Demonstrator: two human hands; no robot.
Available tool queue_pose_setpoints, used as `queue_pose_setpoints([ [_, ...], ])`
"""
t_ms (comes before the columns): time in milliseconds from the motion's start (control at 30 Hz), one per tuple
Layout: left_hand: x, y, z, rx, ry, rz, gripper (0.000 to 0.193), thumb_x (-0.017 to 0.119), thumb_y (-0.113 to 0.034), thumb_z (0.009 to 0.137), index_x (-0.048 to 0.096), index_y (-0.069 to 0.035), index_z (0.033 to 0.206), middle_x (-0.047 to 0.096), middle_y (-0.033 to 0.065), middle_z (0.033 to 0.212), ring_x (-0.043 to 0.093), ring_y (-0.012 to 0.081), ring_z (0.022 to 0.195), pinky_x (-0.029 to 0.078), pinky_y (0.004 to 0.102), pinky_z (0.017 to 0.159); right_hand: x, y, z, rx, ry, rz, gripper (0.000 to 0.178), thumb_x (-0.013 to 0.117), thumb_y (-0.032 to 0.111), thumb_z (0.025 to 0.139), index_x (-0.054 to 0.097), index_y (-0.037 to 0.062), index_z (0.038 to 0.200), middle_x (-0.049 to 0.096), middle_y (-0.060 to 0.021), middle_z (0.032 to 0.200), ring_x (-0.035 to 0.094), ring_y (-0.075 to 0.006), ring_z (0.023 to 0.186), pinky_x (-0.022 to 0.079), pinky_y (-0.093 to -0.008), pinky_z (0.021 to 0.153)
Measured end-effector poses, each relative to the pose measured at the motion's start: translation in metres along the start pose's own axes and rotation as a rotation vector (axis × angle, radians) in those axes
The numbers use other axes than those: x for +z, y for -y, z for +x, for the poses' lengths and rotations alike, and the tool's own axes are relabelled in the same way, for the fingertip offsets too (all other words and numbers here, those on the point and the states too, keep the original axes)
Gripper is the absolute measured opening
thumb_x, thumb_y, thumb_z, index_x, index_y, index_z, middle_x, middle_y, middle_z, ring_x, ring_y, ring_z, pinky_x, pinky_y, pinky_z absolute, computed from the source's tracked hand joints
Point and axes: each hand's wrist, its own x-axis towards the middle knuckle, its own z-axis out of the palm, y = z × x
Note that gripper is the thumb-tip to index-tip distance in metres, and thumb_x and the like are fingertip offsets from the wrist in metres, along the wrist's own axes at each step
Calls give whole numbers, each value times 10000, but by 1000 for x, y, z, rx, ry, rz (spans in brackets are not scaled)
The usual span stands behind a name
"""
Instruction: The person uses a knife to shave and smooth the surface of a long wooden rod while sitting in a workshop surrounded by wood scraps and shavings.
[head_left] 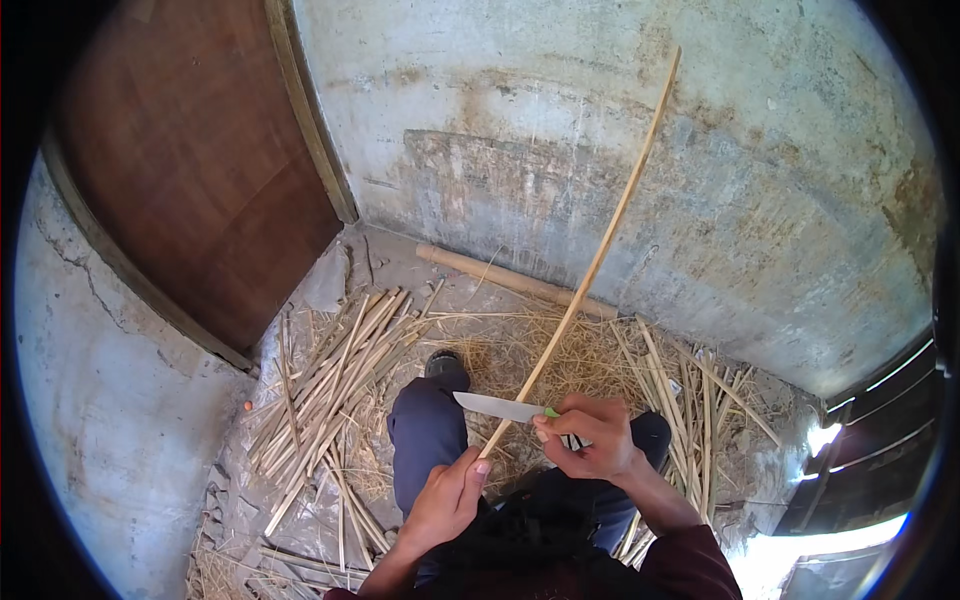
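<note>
My left hand (447, 500) is closed round the near end of a long, thin bamboo strip (590, 270). The strip slants away from me to the upper right, its far end in front of the wall. In my right hand (592, 438) is a knife (498, 407) with a broad pale blade and a handle showing some green. The blade lies across the strip a little beyond my left hand, its tip pointing left. Whether the edge bites into the strip I cannot tell. My fingers cover most of the handle.
A pile of split strips (330, 400) lies left of my legs, more strips (690, 420) to the right. Shavings (500, 345) litter the floor. A thick bamboo pole (515, 280) runs along the base of the stained wall (560, 180). A brown door (200, 140) stands at the left.
</note>
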Motion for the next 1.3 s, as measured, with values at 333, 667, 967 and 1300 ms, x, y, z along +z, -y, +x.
queue_pose_setpoints([
  [333,9,-3,-4,4,-44,52,342,440,-254,1193,550,-8,983,547,143,665,618,403,599,468,465,607,-1,3,-4,17,59,21,137,866,36,837,754,103,877,659,-20,740,616,-168,518,446,-321,441],
  [667,1,-6,-8,11,-21,33,336,432,-241,1192,558,-16,977,541,134,662,615,388,588,463,458,606,-11,-36,-9,-128,-147,-140,120,818,-7,880,747,88,893,648,-32,730,609,-190,519,436,-313,450],
  [967,-4,4,-13,-57,-57,10,331,447,-236,1191,549,-18,963,519,119,644,552,350,555,449,436,591,-32,-45,0,68,-241,-36,139,803,-69,878,734,50,902,677,-82,735,628,-205,548,437,-301,491],
  [1300,6,4,-7,15,-17,101,263,462,-249,1182,549,-35,1057,589,188,714,620,489,672,457,555,644,1,-8,-4,-1,45,-3,133,864,48,837,755,116,872,665,-13,738,610,-162,508,434,-322,429],
])
